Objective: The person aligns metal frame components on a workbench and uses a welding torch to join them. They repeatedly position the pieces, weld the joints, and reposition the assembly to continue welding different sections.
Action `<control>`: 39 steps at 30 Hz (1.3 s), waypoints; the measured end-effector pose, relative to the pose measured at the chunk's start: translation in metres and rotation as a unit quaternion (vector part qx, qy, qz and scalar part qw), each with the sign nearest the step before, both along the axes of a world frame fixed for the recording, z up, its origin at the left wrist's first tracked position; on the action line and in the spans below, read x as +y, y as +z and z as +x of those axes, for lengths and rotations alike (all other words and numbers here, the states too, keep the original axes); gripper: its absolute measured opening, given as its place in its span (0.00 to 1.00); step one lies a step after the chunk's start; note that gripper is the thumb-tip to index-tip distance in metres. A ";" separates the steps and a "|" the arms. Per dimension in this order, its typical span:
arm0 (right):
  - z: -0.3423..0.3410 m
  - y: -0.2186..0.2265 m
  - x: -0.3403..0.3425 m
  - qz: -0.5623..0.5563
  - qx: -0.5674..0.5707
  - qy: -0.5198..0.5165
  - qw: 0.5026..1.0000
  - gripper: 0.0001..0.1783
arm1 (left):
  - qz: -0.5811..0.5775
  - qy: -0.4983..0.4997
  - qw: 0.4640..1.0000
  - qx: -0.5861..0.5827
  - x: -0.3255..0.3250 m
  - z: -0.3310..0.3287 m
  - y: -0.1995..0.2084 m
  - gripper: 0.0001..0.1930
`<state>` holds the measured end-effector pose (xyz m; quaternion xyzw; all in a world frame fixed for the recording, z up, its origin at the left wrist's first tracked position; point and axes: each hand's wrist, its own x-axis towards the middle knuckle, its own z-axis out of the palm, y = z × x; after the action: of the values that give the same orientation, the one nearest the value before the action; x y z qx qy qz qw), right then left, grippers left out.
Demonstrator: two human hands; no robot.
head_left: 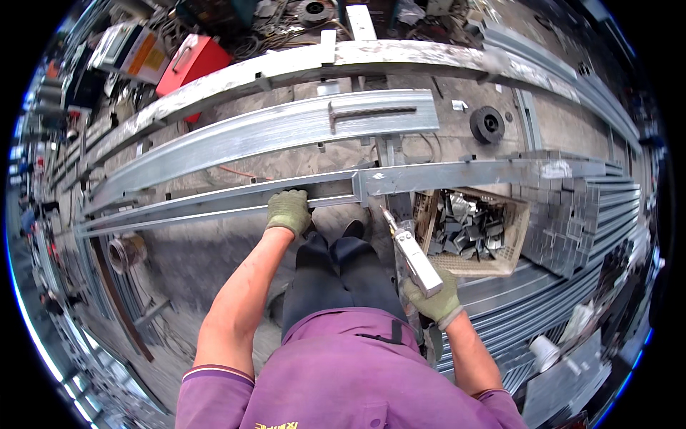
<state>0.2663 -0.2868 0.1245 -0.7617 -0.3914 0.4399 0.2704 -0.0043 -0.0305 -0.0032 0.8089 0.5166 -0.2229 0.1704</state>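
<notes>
One left hand (289,209) grips the channel's edge (334,201), well apart from the tool (416,262).

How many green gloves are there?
2: one glove on the left hand, at the metal channel; another glove on the right hand, holding the welding torch. Others could be hidden.

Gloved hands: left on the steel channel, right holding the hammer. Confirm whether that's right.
Not quite: the right hand holds a boxy silver tool, not the hammer, which lies on the wide metal profile. The left hand is on the steel channel, as you said. The head view shows this.
</notes>
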 end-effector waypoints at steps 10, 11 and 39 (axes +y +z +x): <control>-0.006 -0.005 -0.031 0.000 -0.051 -0.017 0.999 0.18 | -0.001 -0.004 0.999 0.039 0.003 0.003 -0.005 0.20; -0.008 -0.005 -0.035 -0.008 -0.057 -0.013 0.998 0.18 | -0.003 -0.008 0.999 0.038 0.003 0.004 -0.007 0.20; -0.070 0.000 -0.016 0.098 -0.122 -0.043 0.987 0.11 | 0.019 -0.037 0.997 -0.068 0.030 -0.114 -0.005 0.08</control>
<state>0.1968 -0.3031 0.1244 -0.7957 -0.4293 0.2916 0.3124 -0.1183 -0.0005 -0.0082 0.8437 0.4780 -0.1638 0.1813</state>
